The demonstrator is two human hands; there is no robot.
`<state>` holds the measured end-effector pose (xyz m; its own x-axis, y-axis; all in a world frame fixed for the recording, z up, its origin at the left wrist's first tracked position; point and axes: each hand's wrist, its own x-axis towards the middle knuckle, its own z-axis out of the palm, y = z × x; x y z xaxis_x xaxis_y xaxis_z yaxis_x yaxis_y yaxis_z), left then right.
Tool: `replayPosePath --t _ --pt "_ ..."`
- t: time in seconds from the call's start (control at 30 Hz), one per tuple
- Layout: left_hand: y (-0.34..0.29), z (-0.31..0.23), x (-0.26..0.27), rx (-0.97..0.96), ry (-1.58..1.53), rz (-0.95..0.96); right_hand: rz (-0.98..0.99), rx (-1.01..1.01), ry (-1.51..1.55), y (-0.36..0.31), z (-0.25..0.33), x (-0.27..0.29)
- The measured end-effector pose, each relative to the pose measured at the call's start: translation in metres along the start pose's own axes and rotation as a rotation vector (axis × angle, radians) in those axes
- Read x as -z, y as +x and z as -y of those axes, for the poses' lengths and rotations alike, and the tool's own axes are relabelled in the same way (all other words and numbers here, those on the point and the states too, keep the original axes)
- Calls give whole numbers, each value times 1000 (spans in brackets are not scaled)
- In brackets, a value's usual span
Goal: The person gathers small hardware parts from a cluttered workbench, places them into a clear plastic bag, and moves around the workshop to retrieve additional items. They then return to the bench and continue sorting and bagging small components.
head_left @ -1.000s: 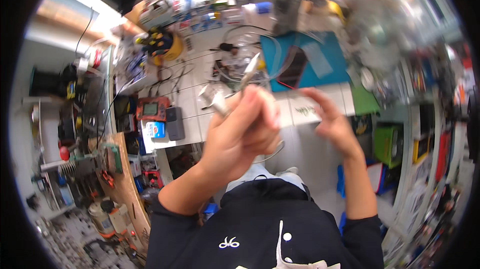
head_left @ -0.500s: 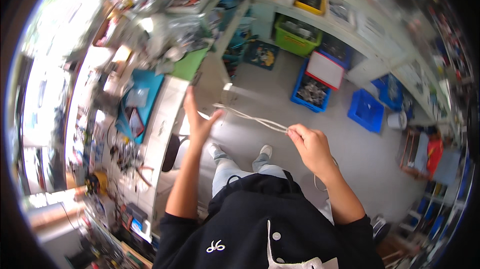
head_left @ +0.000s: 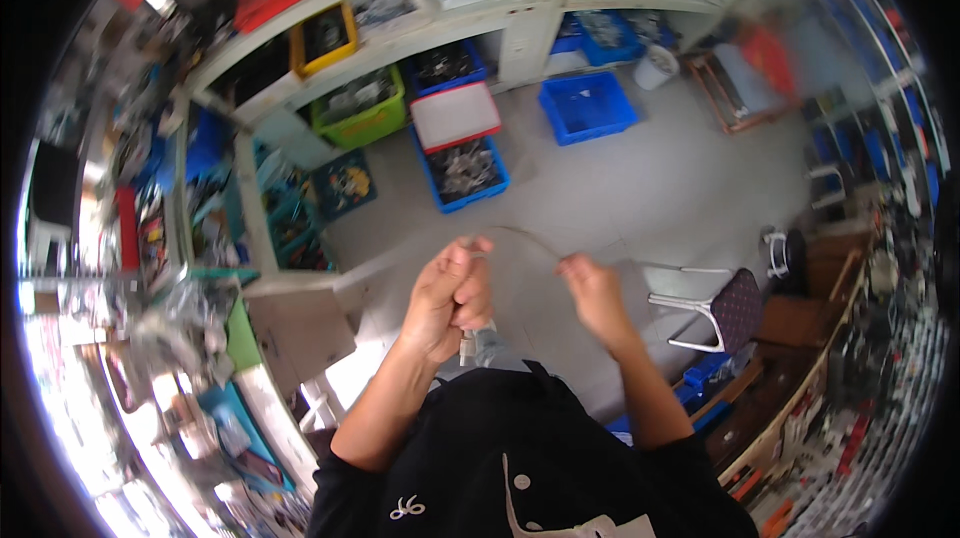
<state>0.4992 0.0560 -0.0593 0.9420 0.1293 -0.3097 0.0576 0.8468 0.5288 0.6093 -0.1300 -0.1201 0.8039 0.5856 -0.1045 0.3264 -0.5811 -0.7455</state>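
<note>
A thin pale cord (head_left: 527,233) bows between my two hands, out in front of my body. My left hand (head_left: 447,290) has its fingers curled round the cord, with the fingertips facing up. Below that hand hangs a small pale piece (head_left: 467,346), perhaps the cord's end; its kind is too blurred to tell. On the right, my right hand (head_left: 596,300) pinches the cord between thumb and fingers. How much cord lies inside either fist is hidden.
Ahead on the floor stand a blue bin of grey parts (head_left: 465,170) under a white, red-rimmed lid (head_left: 455,118), a green bin (head_left: 360,108) and a blue crate (head_left: 588,108). A dark-seated chair (head_left: 735,310) is at right. Cluttered benches flank both sides.
My view has swung to the right. The left hand, earlier spread with the doubled cord near it, is now closed round the cord. Both hands are nearer each other.
</note>
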Motion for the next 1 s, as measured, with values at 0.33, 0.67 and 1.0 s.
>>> replayPosePath --t 0.33,0.67,1.0 --pt "93 16 22 19 1797 797 631 249 -200 -2 76 18" --pt "210 38 -78 540 969 907 -260 -183 -61 57 -29 164" --pt "355 152 -255 -436 1577 880 -196 -196 346 97 -159 306"
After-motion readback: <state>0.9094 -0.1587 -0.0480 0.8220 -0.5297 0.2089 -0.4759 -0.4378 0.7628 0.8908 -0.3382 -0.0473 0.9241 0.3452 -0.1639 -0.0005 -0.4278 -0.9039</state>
